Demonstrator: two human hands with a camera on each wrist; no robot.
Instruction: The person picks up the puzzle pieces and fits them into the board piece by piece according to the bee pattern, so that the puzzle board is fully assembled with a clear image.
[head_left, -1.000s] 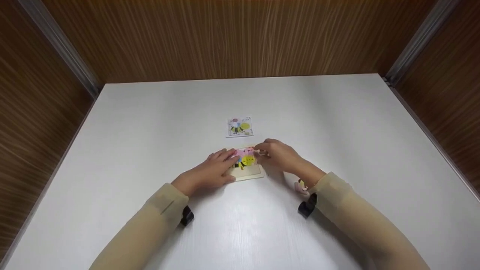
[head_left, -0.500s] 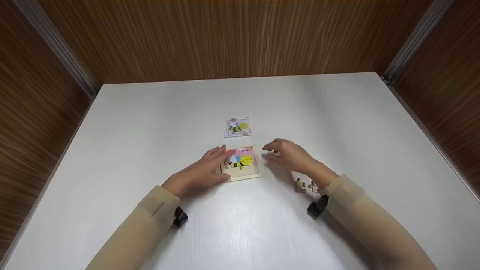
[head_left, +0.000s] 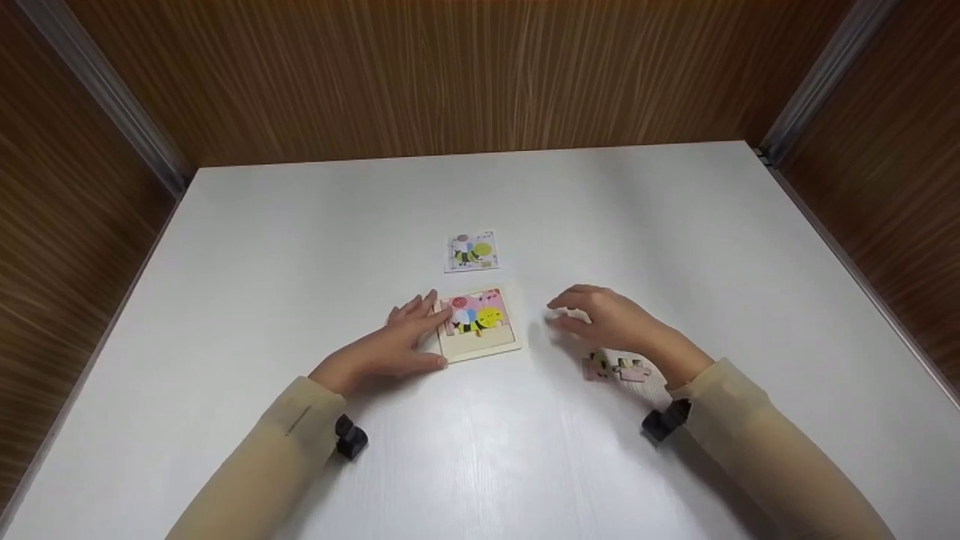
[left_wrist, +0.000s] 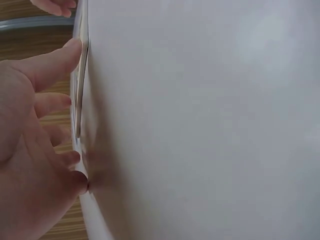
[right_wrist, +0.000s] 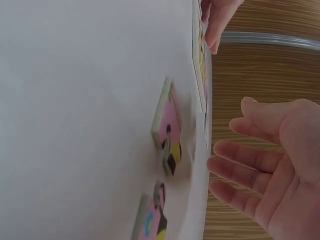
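A square wooden puzzle board lies mid-table, its upper part filled with bee-picture pieces and a bare wood strip along its lower part. My left hand rests at the board's left edge, fingers spread, thumb at the lower corner. In the left wrist view, the thumb touches the board's rim. My right hand hovers right of the board with relaxed fingers and nothing in them. Two loose puzzle pieces, one at left and one at right, lie on the table below it.
Beyond the board lies a square bee picture card. The white table is bounded by a wood-grain panel at the back and similar panels on both sides.
My right hand has moved away from the board, rightward toward the loose pieces, which now show more fully. My left hand has slid slightly left, uncovering more of the board.
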